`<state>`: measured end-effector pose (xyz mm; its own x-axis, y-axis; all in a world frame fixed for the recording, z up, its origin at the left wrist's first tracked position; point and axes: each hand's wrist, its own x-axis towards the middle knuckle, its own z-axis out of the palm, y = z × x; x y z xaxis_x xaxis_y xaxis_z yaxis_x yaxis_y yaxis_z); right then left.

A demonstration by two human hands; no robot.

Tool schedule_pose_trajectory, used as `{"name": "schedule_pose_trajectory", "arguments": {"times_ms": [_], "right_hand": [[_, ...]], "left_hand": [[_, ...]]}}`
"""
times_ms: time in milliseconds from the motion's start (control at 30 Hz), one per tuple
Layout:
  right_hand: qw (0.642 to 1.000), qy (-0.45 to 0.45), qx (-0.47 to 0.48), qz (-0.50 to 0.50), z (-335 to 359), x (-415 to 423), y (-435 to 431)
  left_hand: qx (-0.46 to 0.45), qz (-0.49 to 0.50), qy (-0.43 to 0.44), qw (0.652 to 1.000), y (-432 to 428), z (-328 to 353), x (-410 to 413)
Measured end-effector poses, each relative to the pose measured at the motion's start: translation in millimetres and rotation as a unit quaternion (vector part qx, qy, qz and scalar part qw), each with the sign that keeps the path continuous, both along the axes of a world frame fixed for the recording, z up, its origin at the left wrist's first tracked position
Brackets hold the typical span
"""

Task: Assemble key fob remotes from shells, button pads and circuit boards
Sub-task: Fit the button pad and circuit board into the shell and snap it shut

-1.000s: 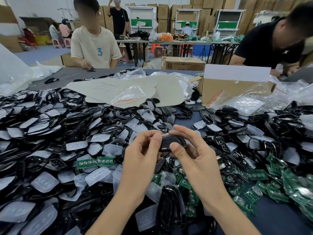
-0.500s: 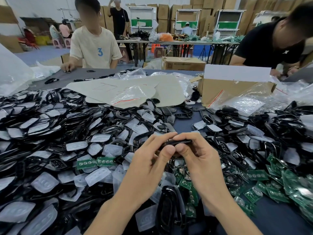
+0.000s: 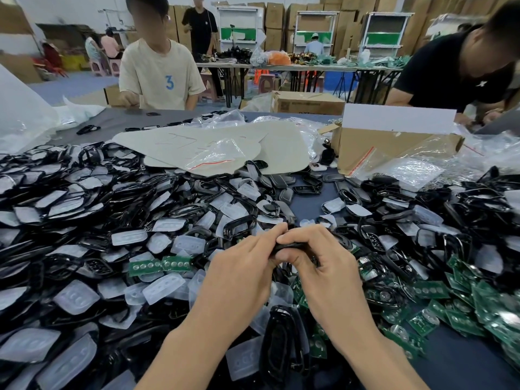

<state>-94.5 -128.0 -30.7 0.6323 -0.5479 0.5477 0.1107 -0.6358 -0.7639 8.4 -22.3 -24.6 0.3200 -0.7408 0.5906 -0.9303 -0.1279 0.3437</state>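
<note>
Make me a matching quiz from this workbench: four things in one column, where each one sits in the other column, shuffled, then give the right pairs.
Things
1. black fob shell
2. green circuit boards
3. cardboard box
4. translucent button pads

Places
A. mostly heaped at the near right
B. far side, right of centre, white flap raised
C. pinched between the left hand and the right hand
D. strewn across the left side

Pairs: 1-C, 2-A, 3-B, 4-D

Ahead of you, a long table stands on blue floor; behind it, white racks and stacked cardboard boxes.
</note>
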Motion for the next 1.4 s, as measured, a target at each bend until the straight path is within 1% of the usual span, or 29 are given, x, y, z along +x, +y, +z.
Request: {"name": "schedule_pose_trajectory", "arguments": {"times_ms": [167, 300, 400, 500, 600, 667, 733, 767, 867, 967, 1233, 1333, 1400], "right_hand": [[1.0, 0.003, 0.002, -0.012, -2, 1, 3], [0.999, 0.007, -0.011, -0.03, -5, 3, 3], [0.999, 0.013, -0.016, -0.026, -5, 3, 2], [0.998, 0.056, -0.016, -0.037, -5, 2, 0], [0.991, 0.096, -0.088, -0.036, -6, 3, 1], [0.982, 0.105, -0.151, -0.04, -6, 3, 3], [0.966, 0.124, -0.221, -0.054, -10, 1, 2], [0.96, 0.139, -0.24, -0.048, -12, 0, 1], [0.958, 0.134, -0.25, -0.028, -13, 0, 0], [0.953, 0.107, -0.279, -0.039, -15, 1, -1], [0.962, 0.037, -0.259, -0.075, -16, 4, -1], [0.971, 0.034, -0.223, -0.076, -13, 5, 1], [0.982, 0.03, -0.173, -0.071, -11, 4, 3]], "left_hand": [[-0.013, 0.053, -0.006, 0.998, -1, 2, -4], [-0.02, 0.07, -0.004, 0.997, -1, 1, -4], [0.006, 0.084, -0.012, 0.996, -3, -1, -1], [0.058, 0.096, -0.031, 0.993, -5, -6, 1], [0.076, 0.063, -0.053, 0.994, -5, -11, 4], [0.082, 0.052, -0.06, 0.993, -4, -12, 6], [0.098, 0.055, -0.051, 0.992, -3, -11, 8], [0.111, 0.052, -0.041, 0.992, -3, -11, 9], [0.146, 0.039, -0.01, 0.988, -2, -14, 10], [0.143, 0.05, 0.003, 0.988, -2, -13, 10], [0.108, 0.067, -0.002, 0.992, -5, -15, 4], [0.086, 0.072, -0.009, 0.994, -5, -15, 4], [0.064, 0.064, 0.0, 0.996, -5, -15, 3]]}}
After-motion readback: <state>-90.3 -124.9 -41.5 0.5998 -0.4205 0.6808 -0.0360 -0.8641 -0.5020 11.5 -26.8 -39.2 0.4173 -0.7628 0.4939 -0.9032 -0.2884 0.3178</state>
